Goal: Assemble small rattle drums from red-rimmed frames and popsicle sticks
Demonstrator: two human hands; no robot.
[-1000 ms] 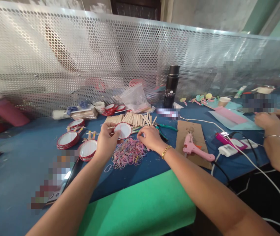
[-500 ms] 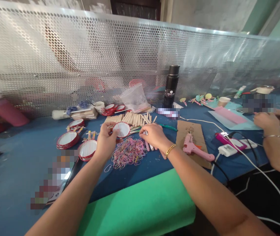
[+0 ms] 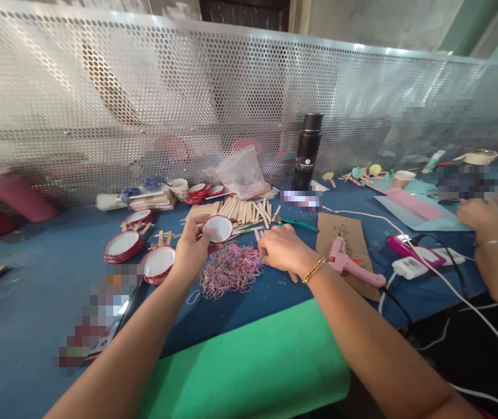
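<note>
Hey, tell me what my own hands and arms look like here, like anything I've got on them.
Your left hand is ungloved, with nothing visible around its wrist. Your right hand is ungloved too, with a gold chain bracelet at the wrist. No sleeves cover your forearms.

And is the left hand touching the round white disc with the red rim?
Touching. The head view shows the left hand pinching the round white disc with the red rim at its edge.
</note>
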